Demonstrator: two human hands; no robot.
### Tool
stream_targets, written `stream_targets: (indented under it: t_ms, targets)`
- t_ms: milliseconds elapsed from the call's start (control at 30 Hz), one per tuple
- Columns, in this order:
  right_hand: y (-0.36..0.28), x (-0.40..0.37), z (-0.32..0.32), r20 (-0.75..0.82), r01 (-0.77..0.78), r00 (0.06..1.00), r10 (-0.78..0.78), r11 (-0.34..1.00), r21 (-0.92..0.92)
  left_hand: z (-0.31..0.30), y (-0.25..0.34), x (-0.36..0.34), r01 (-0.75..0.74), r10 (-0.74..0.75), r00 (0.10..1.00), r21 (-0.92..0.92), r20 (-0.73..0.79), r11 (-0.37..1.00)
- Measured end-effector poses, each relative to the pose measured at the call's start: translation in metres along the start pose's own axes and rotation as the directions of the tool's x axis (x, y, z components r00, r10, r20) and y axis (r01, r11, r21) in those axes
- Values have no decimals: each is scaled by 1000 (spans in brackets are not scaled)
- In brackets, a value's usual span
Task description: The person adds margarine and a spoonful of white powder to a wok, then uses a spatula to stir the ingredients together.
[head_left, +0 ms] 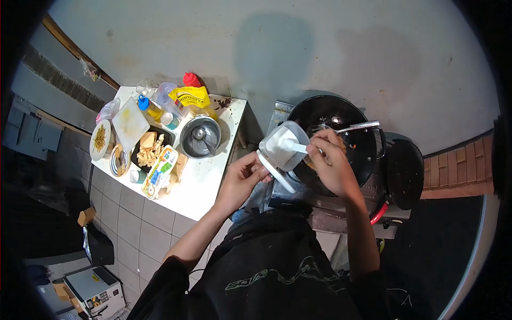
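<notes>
The left hand pinches the white lid between thumb and fingers; whether any fingertip also bears on the container is hard to tell. That lid is tilted, seen nearly edge-on, its long axis running from about eleven o'clock to five, against the container's near side.

The right hand grips the handle of a white spoon, which points just past nine o'clock, its bowl at the white powder inside. From the left hand, the open container lies between one and two o'clock; from the right, between nine and ten, with that hand's fingertips just beside the rim.

Farther out, the black wok sits on the stove, partly beneath the right hand, which is the nearer one to it. A metal utensil reaches out toward three o'clock. Farther still, at ten o'clock from the left hand, a steel pot stands on the worktop.
</notes>
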State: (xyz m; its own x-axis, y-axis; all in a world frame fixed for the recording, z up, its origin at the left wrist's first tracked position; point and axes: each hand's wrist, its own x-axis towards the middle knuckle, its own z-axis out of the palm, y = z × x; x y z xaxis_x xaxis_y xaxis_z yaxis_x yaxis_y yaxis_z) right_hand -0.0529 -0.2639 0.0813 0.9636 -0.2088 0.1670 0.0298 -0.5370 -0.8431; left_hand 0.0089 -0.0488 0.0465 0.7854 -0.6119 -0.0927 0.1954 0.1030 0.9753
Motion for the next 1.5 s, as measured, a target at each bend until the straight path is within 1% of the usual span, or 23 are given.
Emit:
stream_targets:
  t_ms: [67, 133, 200, 267, 333, 367, 400, 433, 467, 533, 600, 667, 700, 733, 800, 900, 933, 1000, 1133, 1233, 1300, 1433, 1500]
  targets:
    - [9, -2, -8, 4, -7, 1000, 7, 1000, -7, 4, 2, 2, -4, 4, 1000, 0, 11, 1000]
    - [20, -4, -15, -22, 14, 1000, -12, 997, 72, 6, 2, 5, -9, 9, 1000, 0, 25, 1000]
    - [32, -8, -31, -50, 68, 997, -65, 996, 50, 6, 1, 8, -1, 1, 999, 1, 34, 1000]
    - [33, -14, -49, -98, -74, 991, 90, 985, 156, 5, 0, 10, 6, -6, 999, 3, 34, 1000]
    - [45, -18, -60, -165, -30, 984, 67, 976, 216, 3, -1, 12, 13, -13, 999, 4, 34, 1000]
    - [52, -18, -65, -214, -24, 977, 19, 1000, -21, 2, -1, 12, 12, -13, 1000, 12, 27, 1000]
    - [58, -19, -66, -250, -28, 967, -39, 966, -257, 0, -2, 13, 11, -12, 1000, 20, 20, 1000]
    - [66, -22, -60, -247, -82, 963, -106, 761, -644, -1, -3, 13, 15, -16, 1000, 21, 27, 1000]
    - [73, -24, -57, -256, -93, 961, -100, 759, -644, -1, -5, 14, 26, -27, 999, 28, 25, 999]
    - [74, -22, -53, -226, -119, 954, -197, 446, -887, -1, -4, 17, 33, -34, 999, 38, 26, 999]
    - [52, -27, -59, -267, -163, 951, -155, 483, -861, -1, -1, 17, 8, -11, 998, 42, 56, 999]
    - [20, -33, -62, -389, -227, 908, -153, 601, -766, 0, -3, 19, 17, -21, 997, 47, 74, 999]
    - [3, -35, -62, -402, -191, 904, -149, 699, -689, 1, -4, 20, 21, -26, 996, 55, 89, 998]
    - [-10, -38, -59, -405, -194, 902, -149, 699, -689, 0, -5, 21, 21, -26, 995, 56, 93, 998]
    - [-28, -42, -51, -268, 61, 937, -225, 858, -510, 1, -9, 23, 20, -25, 987, 35, 161, 999]
    - [-30, -36, -23, -167, 126, 950, -264, 813, -568, 9, -1, 19, 20, -29, 986, 54, 164, 998]
    - [-31, -36, -18, -139, 102, 967, -216, 820, -564, 11, -1, 19, 20, -29, 985, 53, 169, 998]
    - [-33, -36, -9, -128, 115, 963, -236, 793, -598, 12, -1, 18, -32, 19, 979, 60, 203, 998]
    - [-33, -36, -2, -99, 91, 974, -203, 754, -651, 14, -1, 13, -31, 24, 977, 28, 210, 999]
    - [-35, -40, 0, -88, 75, 983, -162, 788, -612, 13, -1, 11, -23, 11, 974, 52, 228, 998]
    - [-32, -43, 0, -118, 36, 988, -104, 880, -473, 13, -2, 10, -32, 23, 969, 32, 244, 999]
    - [-25, -46, 1, -161, 24, 981, -107, 894, -448, 13, -2, 9, -14, 6, 972, 32, 235, 999]
    - [-28, -46, 3, -115, 32, 988, -100, 873, -487, 14, -3, 9, -23, 9, 968, 51, 250, 998]
